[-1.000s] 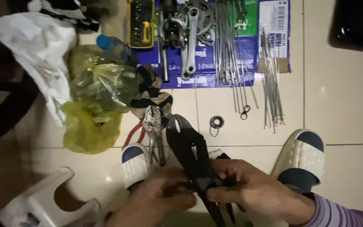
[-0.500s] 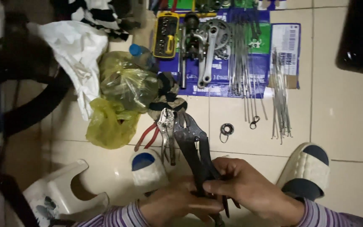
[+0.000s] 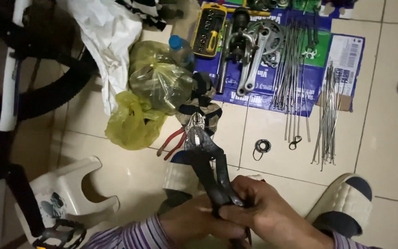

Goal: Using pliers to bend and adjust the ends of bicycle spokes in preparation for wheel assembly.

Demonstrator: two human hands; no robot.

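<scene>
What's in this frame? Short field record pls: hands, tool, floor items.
left hand: gripping the handle of the black pliers
right hand: wrapped around the same handles
pliers: dark, long handles, head pointing away from the person; whether the head is open or closed is too dark to tell
floor near pliers: red pliers, small ring
spokes: loose bundles on the tile and on the blue sheet
crank: lying on the blue sheet
left side: yellow bag, white stool, tyre
feet: slipper at right

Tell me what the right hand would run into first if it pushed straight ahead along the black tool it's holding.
Judging loosely, since depth is unclear: the right hand points up-frame along the black pliers. Past their jaws the first thing is the red-handled pliers lying on the floor tiles.
</scene>
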